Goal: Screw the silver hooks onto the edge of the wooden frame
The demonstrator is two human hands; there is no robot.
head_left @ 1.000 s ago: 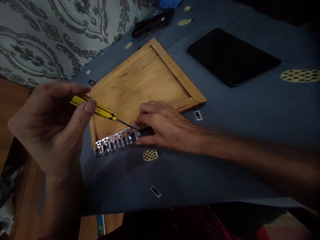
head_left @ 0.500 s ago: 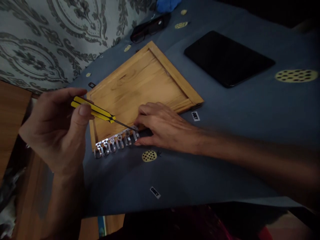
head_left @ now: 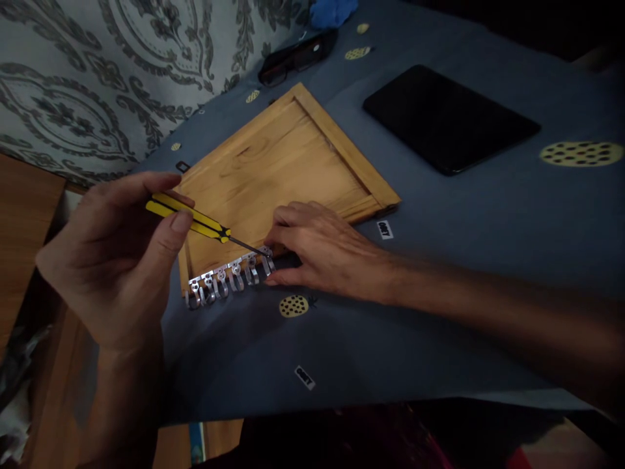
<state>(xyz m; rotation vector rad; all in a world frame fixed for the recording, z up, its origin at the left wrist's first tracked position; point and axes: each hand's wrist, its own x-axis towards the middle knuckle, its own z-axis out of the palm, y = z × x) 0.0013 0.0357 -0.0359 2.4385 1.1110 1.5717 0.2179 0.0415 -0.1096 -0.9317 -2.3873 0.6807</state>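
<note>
Between the thumb and fingers of my left hand is a screwdriver with a yellow and black handle. Its shaft slants down to the right, and the tip meets the last metal hook in a row. Several shiny hooks line the near edge of a framed wooden board, which lies on the table. My right hand is closed in a pinch around that end hook, thumb below and fingers above on the board's edge. The screw head at the tip is too small to make out.
A black tablet-like slab lies right of the board. Behind the board are glasses by a dark case, and a blue cloth. Patterned wallpaper rises at the left. The blue tablecloth has printed pineapples.
The view has shifted slightly. My left thumb and fingers have moved a little along the screwdriver handle, which appears turned. Its tip stays at the end hook, and my right hand keeps its place.
</note>
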